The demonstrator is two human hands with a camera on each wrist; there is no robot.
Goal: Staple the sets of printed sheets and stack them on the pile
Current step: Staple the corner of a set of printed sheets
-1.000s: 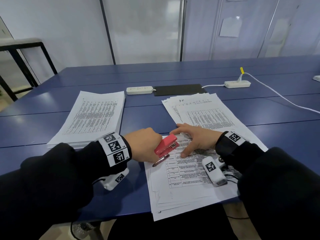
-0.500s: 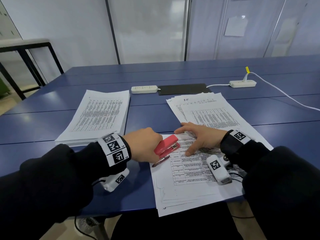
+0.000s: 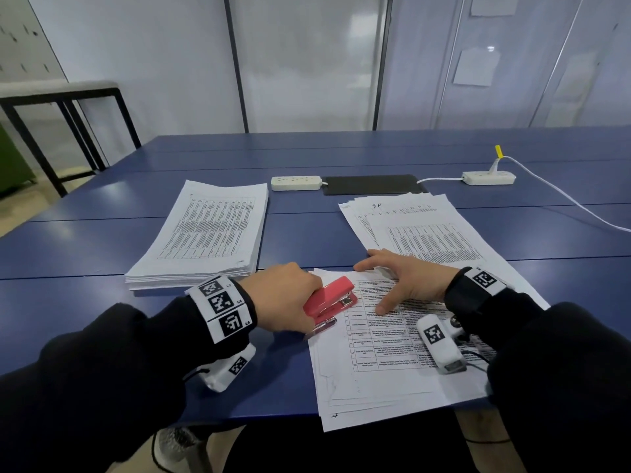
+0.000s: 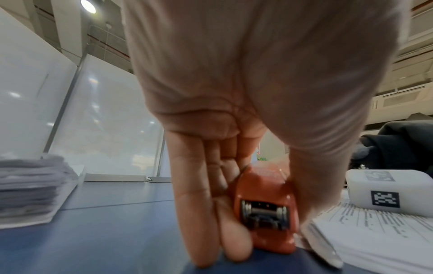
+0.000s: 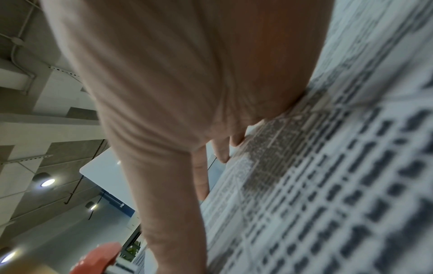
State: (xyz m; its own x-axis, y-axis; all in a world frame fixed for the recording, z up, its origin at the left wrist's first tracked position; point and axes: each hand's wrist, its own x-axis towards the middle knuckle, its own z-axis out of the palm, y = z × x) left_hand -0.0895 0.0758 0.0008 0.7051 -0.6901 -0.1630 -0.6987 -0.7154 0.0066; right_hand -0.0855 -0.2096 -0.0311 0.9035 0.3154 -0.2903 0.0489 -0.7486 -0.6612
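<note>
Stapler: red stapler (image 3: pixel 329 299) sits at the upper-left corner of the sheets, mouth over the paper edge, base on the blue table (image 3: pixel 102 240).
Left hand: left hand (image 3: pixel 283 297) is clenched around the stapler's rear, fingers down one side, thumb down the other.
Right hand: right hand (image 3: pixel 406 279) lies released and flat, fingers spread, pressing the sheets (image 3: pixel 379 367) down just beside the stapler; it grasps nothing.
Sheets: loose set at the near table edge, lower pages fanned out of line and overhanging the edge.
Pile: finished pile (image 3: pixel 205 233) sits well apart to the left.
Risk, missed pages: since the lower edges are staggered, the staple may catch only some sheets.
Risk, slip: pressing down from the stapler's rear could skid it off the corner.
Risk, fingers: right thumb lies near the mouth; a slide could pinch it.
Risk, overhang: easing the flat hand could let the sheets shift.
</note>
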